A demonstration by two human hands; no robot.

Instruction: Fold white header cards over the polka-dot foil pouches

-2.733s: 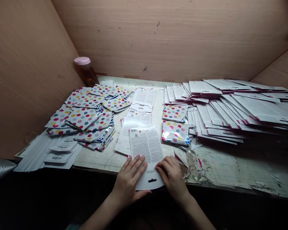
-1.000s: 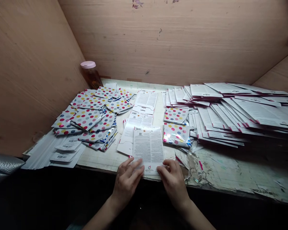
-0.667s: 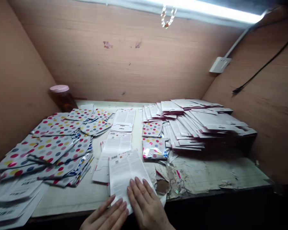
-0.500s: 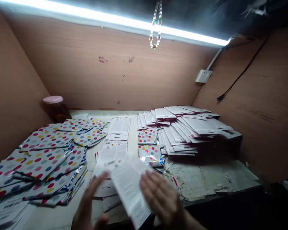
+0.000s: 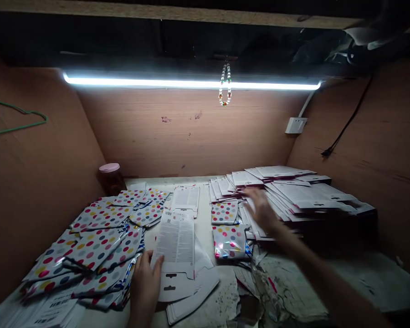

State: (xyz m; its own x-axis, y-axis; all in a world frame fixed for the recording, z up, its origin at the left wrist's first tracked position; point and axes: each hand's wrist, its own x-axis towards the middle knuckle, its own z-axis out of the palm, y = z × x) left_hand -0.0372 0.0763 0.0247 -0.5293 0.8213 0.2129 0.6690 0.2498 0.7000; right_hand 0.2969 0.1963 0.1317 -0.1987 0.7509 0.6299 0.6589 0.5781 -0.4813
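My left hand rests at the left edge of a printed white card sleeve, thumb and fingers apart, the thumb touching its lower left corner. That sleeve lies over other white pieces with hang-hole slots in the middle of the table. My right hand, slightly blurred, is stretched out at the left side of a large heap of white card packets; its fingers look apart and no held thing shows. Two folded polka-dot pouches lie just left of and below it.
Overlapping polka-dot pouches cover the left side, with barcoded white sheets in front. A pink-lidded jar stands in the back left corner. The table's covering is torn at front right. A bead string hangs above.
My right hand has gone from the printed card in front of me to the heap on the right. The card between my hands is gone from there. My view has tilted up.
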